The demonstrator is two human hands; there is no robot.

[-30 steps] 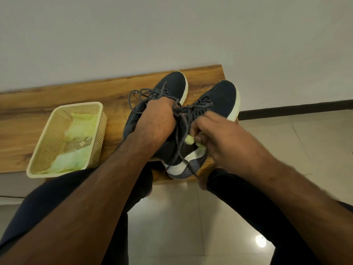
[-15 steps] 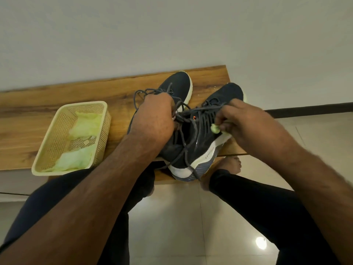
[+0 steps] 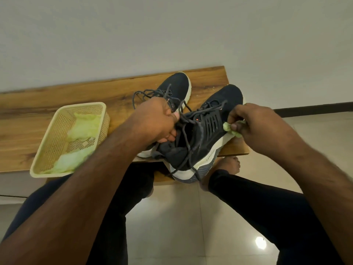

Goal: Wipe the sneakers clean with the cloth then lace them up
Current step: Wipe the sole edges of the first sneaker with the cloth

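Two dark navy sneakers with white soles lie on a wooden bench. The right sneaker is tilted on its side, grey laces hanging loose. My left hand grips this sneaker at its opening, by the tongue. My right hand pinches a small wad of pale green cloth and presses it on the sneaker's outer side just above the white sole. The left sneaker lies behind my left hand, its toe pointing to the wall and its laces loose.
A cream perforated basket with more pale green cloths stands on the bench at the left. My legs in dark trousers and a bare foot are below the bench's front edge. The floor is glossy tile, with a wall behind the bench.
My right hand has slid the cloth from the sneaker's heel toward the mid-side, along the sole. The sneaker has turned further onto its side. My left hand keeps its grip.
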